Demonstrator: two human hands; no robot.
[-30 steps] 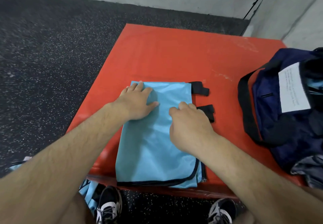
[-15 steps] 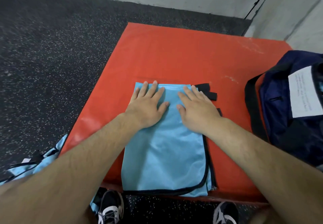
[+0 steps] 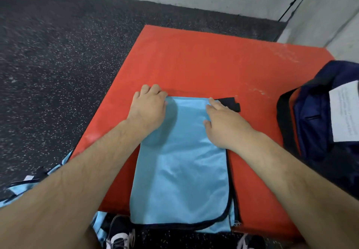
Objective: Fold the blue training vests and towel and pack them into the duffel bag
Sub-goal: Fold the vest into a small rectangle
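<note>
One label (image 3: 344, 111) on duffel bag (image 3: 314, 126), unreadable; left hand (image 3: 148, 109) grips vest (image 3: 182, 171).

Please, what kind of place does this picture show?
Probably a gym or training room: black speckled rubber floor, a red padded block serving as a table, and a navy duffel bag beside a blue training vest.
</note>
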